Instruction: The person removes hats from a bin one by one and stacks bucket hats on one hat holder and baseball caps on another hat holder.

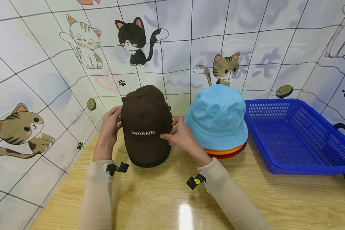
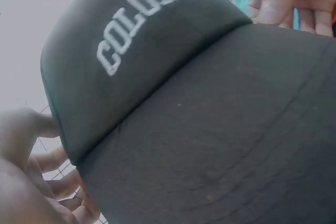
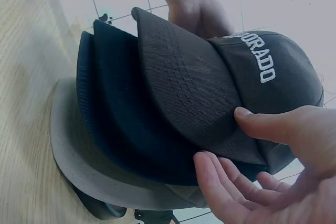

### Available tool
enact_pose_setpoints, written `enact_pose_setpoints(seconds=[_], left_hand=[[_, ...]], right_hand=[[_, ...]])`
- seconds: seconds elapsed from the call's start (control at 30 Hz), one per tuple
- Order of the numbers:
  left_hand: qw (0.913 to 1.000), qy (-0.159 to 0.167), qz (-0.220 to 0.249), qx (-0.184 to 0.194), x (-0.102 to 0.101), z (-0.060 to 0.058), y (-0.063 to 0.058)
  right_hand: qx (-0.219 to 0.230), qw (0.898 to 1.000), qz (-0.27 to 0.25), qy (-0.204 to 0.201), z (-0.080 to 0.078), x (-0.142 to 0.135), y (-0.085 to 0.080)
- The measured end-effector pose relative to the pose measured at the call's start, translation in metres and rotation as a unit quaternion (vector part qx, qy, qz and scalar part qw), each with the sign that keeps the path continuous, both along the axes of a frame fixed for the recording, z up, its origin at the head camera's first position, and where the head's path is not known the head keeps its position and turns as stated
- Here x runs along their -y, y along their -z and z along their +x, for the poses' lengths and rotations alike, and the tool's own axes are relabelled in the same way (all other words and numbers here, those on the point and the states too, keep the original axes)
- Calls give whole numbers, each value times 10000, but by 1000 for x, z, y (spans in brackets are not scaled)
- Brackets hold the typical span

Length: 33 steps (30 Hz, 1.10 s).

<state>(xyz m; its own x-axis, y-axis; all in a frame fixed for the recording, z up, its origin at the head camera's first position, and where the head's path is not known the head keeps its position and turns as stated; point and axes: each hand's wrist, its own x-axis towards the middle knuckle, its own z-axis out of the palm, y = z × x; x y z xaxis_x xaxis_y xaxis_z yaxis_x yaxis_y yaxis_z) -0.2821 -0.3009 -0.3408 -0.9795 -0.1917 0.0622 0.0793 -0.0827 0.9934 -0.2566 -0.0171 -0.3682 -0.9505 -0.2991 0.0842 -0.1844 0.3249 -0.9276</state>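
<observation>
A brown baseball cap (image 1: 145, 118) with white "COLORADO" lettering tops a stack of caps on the table. Beneath it, the right wrist view shows dark navy brims (image 3: 118, 108) and a grey brim (image 3: 68, 145). My left hand (image 1: 112, 121) holds the brown cap's left side, its fingers bent behind the crown's edge and partly hidden. On the other side, my right hand (image 1: 179, 135) pinches the cap where brim meets crown, thumb (image 3: 268, 124) on top and fingertips along the brim's lower edge.
Right of the caps stands a stack of bucket hats, a light blue hat (image 1: 218, 115) over orange (image 1: 225, 151) and dark red ones. A blue plastic basket (image 1: 264, 153) is at the far right. Behind everything hangs a cat-patterned wall covering (image 1: 178, 41). The wooden table (image 1: 149, 198) extends toward me.
</observation>
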Motion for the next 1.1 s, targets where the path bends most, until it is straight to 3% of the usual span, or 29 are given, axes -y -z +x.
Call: enact_pose_setpoints(seconds=[0.27,0.7,0.93,1.1], left_hand=[[9987,-272,-403,-155,-6,10,7],[9979,-383,-445,-285,-13,7,10],[9979,-488,-345,-241,-15,8,8],[9957,-826,-325,-275,-15,10,6]], right_hand=[[-266,9989,349,136,2,4,4],[-366,9957,851,75,7,-1,2],[-509,9913,1215,63,18,-11,-16],[-819,9851,1510,-41,29,-18,-31]])
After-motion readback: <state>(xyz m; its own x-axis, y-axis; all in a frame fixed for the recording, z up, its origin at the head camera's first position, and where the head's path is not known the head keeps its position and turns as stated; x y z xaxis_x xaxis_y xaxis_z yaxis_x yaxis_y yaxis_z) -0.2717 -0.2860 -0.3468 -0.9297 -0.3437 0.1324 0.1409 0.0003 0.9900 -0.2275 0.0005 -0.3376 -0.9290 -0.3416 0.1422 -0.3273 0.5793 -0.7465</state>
